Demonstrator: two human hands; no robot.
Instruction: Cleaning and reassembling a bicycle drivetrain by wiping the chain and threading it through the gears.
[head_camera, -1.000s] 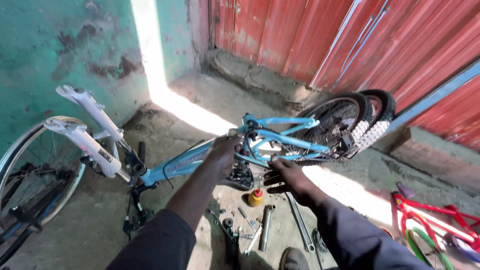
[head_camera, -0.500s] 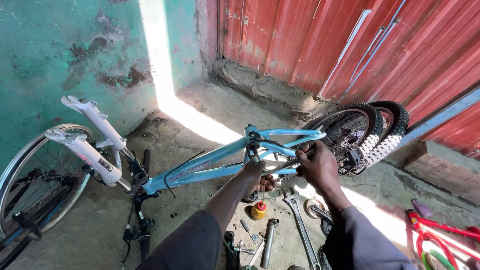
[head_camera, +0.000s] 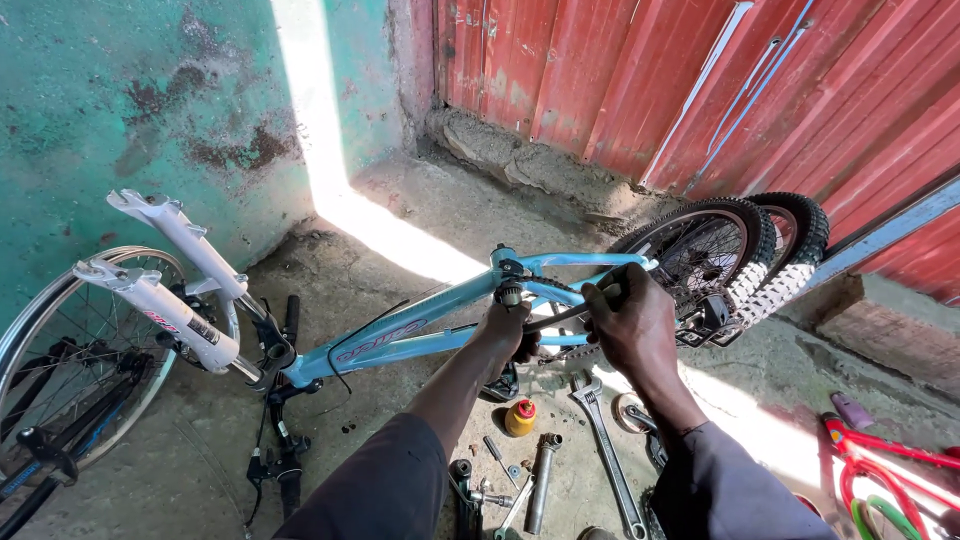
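Observation:
A light blue bicycle frame (head_camera: 420, 335) stands upside down on the concrete floor, its white front fork (head_camera: 165, 290) pointing up at the left. My left hand (head_camera: 505, 330) grips the frame at the bottom bracket, just under a dark threaded part. My right hand (head_camera: 630, 320) is closed around the rear stays of the frame, beside a long dark tool or crank that I cannot tell apart. Knobby tyres (head_camera: 770, 260) lean behind the frame at the right.
A long wrench (head_camera: 605, 450), a small yellow bottle (head_camera: 520, 417), a metal tube (head_camera: 538, 480) and small parts lie on the floor below my arms. A loose wheel (head_camera: 70, 400) leans at the left by the green wall. A red bicycle frame (head_camera: 880, 470) lies at the bottom right.
My right hand has risen from the floor side to the rear stays and gripped them. My left hand slid along to the bottom bracket. The view has shifted slightly.

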